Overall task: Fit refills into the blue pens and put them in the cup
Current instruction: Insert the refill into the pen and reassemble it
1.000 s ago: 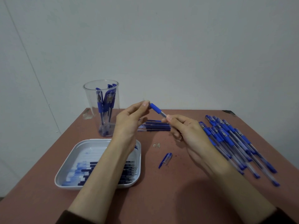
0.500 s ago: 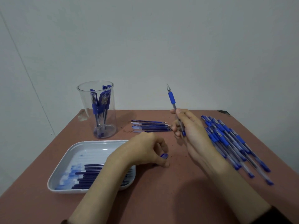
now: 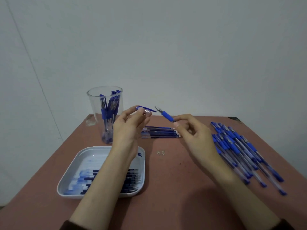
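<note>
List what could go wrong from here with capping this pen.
1. The cap and the tip of the pen are apart and out of line in mid-air; a skewed push could jam the tip or ink a finger.
2. The left grip pinches the cap by fingertips only; it might slip and fall toward the tray.
3. The cup stands tall just beyond the left grip; reaching over could tip it.

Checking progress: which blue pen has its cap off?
The pen pinched in the right hand: its metal tip is bare, and the left hand holds the cap.
</note>
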`<action>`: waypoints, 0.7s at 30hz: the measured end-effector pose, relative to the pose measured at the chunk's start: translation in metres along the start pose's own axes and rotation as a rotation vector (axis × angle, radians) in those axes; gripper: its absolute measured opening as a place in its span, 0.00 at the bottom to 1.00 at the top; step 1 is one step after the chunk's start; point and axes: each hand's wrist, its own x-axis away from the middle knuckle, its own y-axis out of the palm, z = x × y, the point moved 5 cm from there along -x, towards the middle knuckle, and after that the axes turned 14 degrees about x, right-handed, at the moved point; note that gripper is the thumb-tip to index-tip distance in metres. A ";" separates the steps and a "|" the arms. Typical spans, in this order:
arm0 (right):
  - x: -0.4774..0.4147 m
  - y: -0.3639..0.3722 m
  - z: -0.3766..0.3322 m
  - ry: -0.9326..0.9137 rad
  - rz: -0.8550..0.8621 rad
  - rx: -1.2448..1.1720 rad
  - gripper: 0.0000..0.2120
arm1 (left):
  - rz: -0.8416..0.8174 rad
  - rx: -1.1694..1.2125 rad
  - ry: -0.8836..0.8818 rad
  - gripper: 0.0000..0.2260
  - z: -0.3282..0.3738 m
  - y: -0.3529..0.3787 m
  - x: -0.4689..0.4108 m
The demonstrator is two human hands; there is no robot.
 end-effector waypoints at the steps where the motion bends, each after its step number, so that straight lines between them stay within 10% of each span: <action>1: 0.000 0.000 -0.001 -0.008 0.000 0.012 0.05 | 0.006 0.027 -0.003 0.08 0.000 -0.001 0.000; 21: 0.001 0.000 0.003 0.004 0.031 0.117 0.02 | -0.138 -0.183 0.092 0.05 -0.008 0.010 0.006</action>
